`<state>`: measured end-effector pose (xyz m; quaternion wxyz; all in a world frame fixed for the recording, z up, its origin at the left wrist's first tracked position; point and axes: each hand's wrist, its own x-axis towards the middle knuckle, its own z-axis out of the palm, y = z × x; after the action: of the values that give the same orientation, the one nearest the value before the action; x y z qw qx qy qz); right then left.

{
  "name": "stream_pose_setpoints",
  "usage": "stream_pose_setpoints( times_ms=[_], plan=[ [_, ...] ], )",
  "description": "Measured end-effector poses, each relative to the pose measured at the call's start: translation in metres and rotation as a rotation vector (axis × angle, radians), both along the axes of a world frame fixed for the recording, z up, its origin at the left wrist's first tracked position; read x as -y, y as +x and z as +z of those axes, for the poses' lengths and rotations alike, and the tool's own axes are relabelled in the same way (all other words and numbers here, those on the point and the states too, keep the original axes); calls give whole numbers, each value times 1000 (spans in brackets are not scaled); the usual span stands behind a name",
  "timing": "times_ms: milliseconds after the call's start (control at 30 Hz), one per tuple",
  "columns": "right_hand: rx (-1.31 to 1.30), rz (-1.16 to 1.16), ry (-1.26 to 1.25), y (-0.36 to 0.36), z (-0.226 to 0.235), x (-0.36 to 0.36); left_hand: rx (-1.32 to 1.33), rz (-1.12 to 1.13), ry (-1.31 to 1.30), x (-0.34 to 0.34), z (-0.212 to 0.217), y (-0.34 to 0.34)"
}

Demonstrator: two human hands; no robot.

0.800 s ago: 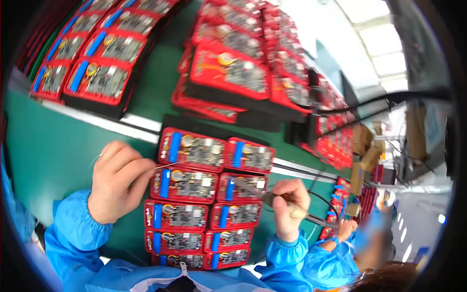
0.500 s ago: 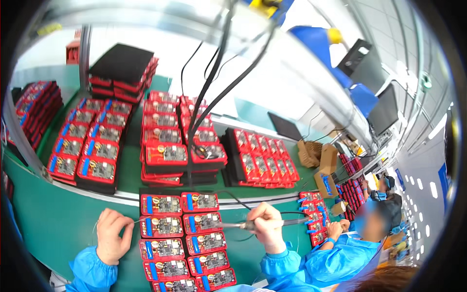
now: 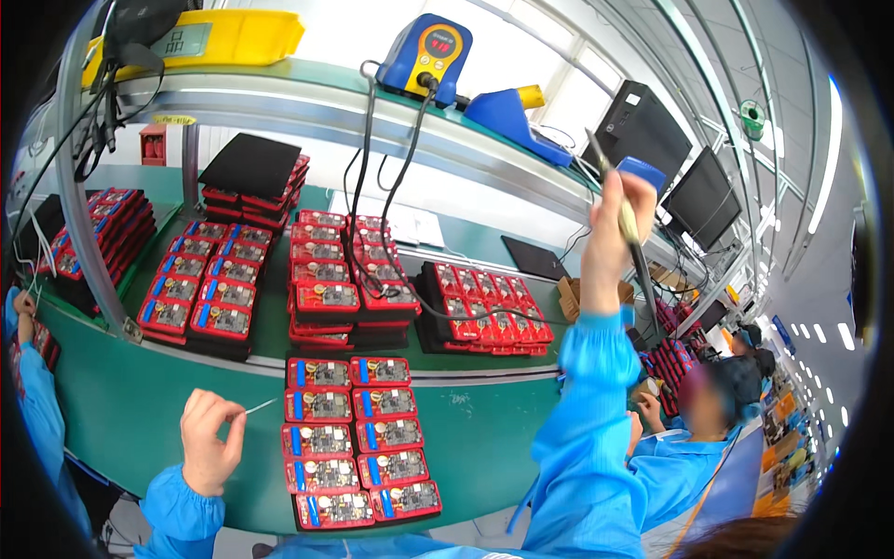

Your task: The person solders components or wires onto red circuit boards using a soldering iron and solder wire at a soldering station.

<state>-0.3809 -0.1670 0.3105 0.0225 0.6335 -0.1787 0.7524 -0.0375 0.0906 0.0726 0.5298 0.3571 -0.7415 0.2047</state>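
My right hand (image 3: 616, 228) is raised at the upper right, fingers wrapped around a soldering iron (image 3: 629, 225). Its tip points up and left, near the blue iron stand (image 3: 518, 123) on the shelf. Low on the left, my left hand (image 3: 209, 442) pinches a thin strand of solder wire (image 3: 262, 406), whose end reaches toward the boards. Just right of that hand, two columns of red trays with circuit boards (image 3: 320, 440) lie on the green bench (image 3: 484, 447). Blue parts and round pale pieces sit on these boards.
A blue and yellow soldering station (image 3: 430, 58) stands on the shelf (image 3: 279, 86), its cables hanging over the stacked red trays (image 3: 321, 270). More stacks (image 3: 200, 289) fill the bench's back. One co-worker (image 3: 689, 466) sits at right; another's sleeve (image 3: 42, 401) shows at far left.
My right hand has lifted the soldering iron from above the boards up and right toward the stand. My left hand stays low with the wire. The view has tilted upward, showing the shelf.
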Motion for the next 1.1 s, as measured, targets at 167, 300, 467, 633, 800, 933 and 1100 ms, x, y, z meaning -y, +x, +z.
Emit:
stream_pose_setpoints(
  times_ms=[167,300,467,633,800,933,1100],
  plan=[
    [-234,-358,153,-18,16,46,-51,90,196,4,7,4],
    [111,197,409,-11,0,-5,-130,220,395,2,7,16],
    [-106,431,491,16,-100,-63,-196,266,531,23,-15,23],
    [-373,844,995,55,-208,-92,-238,272,606,44,-31,19],
    [-368,918,1265,93,-273,-71,-226,220,688,76,-55,17],
    [-321,792,1199,110,-313,-42,-195,185,701,104,-78,18],
    [-209,774,1177,129,-339,-24,-170,100,765,131,-98,14]
  ],
)
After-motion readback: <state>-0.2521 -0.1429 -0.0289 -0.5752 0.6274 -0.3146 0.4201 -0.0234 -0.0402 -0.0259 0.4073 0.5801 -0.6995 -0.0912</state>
